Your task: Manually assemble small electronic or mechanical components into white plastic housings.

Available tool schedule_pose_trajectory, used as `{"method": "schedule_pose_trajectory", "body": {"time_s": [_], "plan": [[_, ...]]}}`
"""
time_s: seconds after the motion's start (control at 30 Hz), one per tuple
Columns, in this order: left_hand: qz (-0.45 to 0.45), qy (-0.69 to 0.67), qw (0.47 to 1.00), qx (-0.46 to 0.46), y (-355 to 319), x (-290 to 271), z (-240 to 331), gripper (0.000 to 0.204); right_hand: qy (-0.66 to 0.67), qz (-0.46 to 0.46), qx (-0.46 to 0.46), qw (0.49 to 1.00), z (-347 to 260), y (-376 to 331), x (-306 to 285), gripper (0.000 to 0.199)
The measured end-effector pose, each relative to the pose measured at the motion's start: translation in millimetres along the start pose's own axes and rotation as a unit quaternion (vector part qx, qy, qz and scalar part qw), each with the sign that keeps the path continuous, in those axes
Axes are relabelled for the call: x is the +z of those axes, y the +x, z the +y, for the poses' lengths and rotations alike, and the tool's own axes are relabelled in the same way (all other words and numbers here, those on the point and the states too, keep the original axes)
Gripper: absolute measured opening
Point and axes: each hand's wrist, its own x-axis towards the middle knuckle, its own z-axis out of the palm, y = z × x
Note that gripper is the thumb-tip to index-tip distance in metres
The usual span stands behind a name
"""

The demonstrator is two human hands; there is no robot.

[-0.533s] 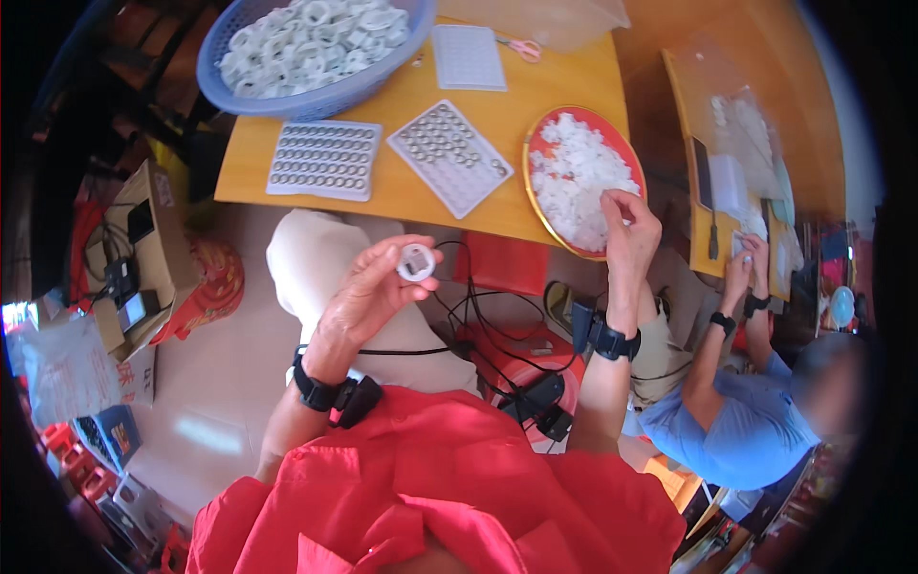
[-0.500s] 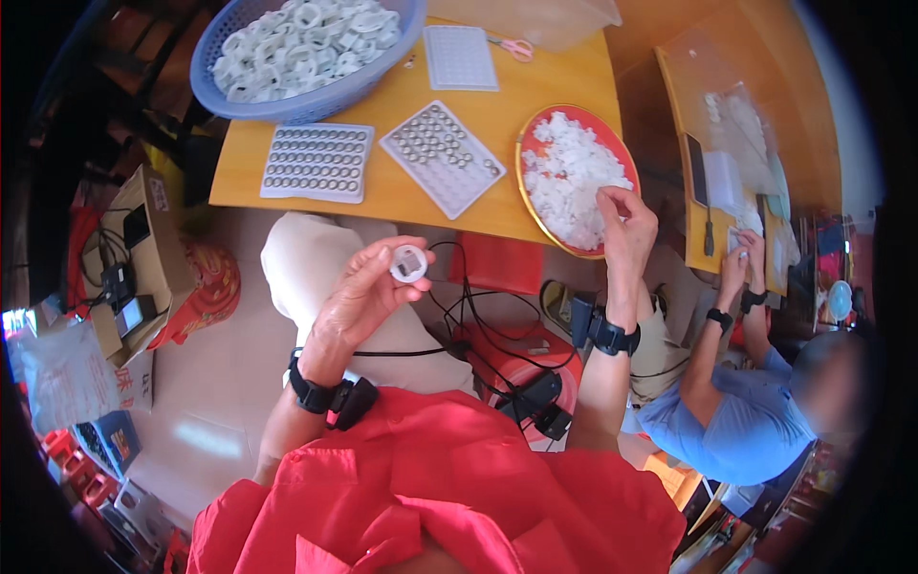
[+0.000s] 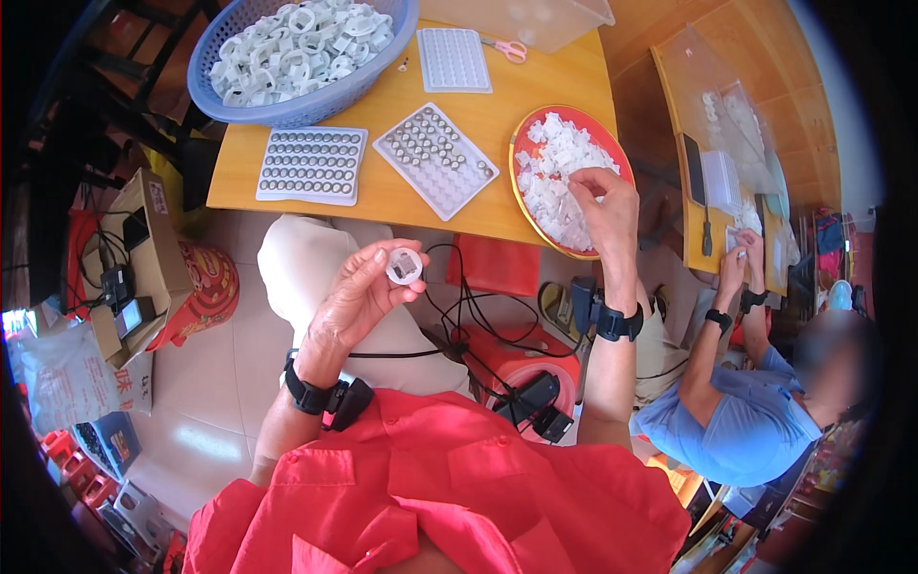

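My left hand point(image 3: 356, 292) holds a small round white plastic housing point(image 3: 404, 267) between thumb and fingers, away from the table's front edge. Its open side with an inner frame faces up. Over the right part of a red plate with a yellow rim point(image 3: 522, 198), my right hand point(image 3: 609, 209) has thumb and fingertips pinched together. Whatever lies between those fingertips is too small to make out. A heap of small white pieces point(image 3: 562, 158) covers most of the plate.
On the yellow table point(image 3: 234, 177) stand a blue basket point(image 3: 316, 110) of white housings, a full tray of button cells point(image 3: 312, 165), a partly filled one point(image 3: 436, 153), another pale tray point(image 3: 453, 59) and pink scissors point(image 3: 514, 51). Cables point(image 3: 469, 316) hang below. A co-worker point(image 3: 727, 421) sits at right.
My right hand has shifted left over the plate, its fingers closing lower into a pinch by the white pieces. My left hand keeps hold of the housing, nearly still. The view has shifted slightly.
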Motion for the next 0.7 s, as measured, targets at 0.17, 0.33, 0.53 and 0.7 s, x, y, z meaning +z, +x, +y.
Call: {"method": "schedule_pose_trajectory", "body": {"time_s": [0.17,0.33,0.53,0.7], "plan": [[-0.023,-0.002,1.000,0.005,1,1,-2,0.045,0.031,-0.025,-0.054,0.998,-38,5,25,0.008],[-0.020,0.009,1.000,0.004,-3,0,0,0.046,0.008,-0.075,-0.077,0.994,-57,7,75,0.007],[-0.029,-0.011,1.000,0.005,-5,-5,0,0.044,-0.007,-0.092,-0.062,0.994,-68,7,94,0.012],[-0.034,-0.017,0.999,0.003,-6,-3,1,0.043,-0.060,-0.094,-0.099,0.989,-66,6,96,0.015]]}}
